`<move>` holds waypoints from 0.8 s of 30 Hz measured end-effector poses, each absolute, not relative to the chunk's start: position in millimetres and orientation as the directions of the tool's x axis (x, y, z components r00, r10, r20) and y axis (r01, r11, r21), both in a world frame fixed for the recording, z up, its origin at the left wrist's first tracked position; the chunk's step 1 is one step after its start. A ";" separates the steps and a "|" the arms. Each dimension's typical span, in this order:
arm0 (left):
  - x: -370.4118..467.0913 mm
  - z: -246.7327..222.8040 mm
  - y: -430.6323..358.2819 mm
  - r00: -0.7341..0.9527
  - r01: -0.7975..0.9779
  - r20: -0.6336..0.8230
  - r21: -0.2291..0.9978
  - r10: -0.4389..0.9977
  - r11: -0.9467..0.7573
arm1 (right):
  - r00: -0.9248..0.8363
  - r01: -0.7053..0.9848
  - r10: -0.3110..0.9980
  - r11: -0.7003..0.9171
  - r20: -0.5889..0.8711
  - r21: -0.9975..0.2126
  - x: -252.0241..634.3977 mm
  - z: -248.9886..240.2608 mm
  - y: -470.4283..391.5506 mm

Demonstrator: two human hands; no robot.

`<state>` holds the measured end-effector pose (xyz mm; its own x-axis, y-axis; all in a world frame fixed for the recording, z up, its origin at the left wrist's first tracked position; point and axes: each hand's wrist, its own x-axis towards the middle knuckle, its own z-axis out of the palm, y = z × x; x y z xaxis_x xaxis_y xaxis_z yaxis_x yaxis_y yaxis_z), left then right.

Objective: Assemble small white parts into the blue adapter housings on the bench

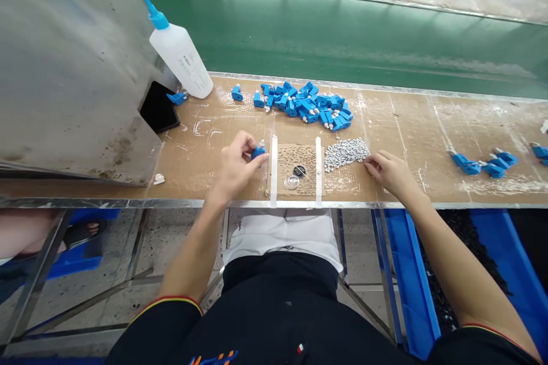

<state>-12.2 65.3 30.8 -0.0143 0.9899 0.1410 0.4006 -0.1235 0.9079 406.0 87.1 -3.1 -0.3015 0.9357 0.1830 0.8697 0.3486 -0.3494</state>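
Note:
My left hand (237,168) pinches a small blue plastic part (258,151) with a whitish tip, holding it up at the left of a taped cardboard pad (295,151). My right hand (387,172) is at the right end of a pile of small grey-white pieces (346,153). Its thumb and fingers are pressed together, and anything between them is too small to see. On the pad lie a black round cap (299,171), a clear round dish (291,182) and a thin stick (303,172). Behind the pad is a heap of similar blue parts (306,104).
A white bottle with a blue nozzle (184,60) and a black phone (158,108) stand by a metal housing (68,68) at left. Several blue parts (494,165) lie at right. A green conveyor belt (342,34) runs behind the table; blue bins (411,285) are below right.

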 end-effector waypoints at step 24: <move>-23.8 5.1 -22.3 -0.225 -0.155 -0.174 0.978 0.959 0.141 | -0.125 0.808 0.990 0.065 -0.063 -0.586 393.4 16.4 75.1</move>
<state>-23.8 -22.3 5.1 -0.2255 0.9586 -0.1737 -0.1552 0.1406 0.9778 393.4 75.1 16.4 -0.1252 0.9902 -0.0626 0.8076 0.0650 -0.5861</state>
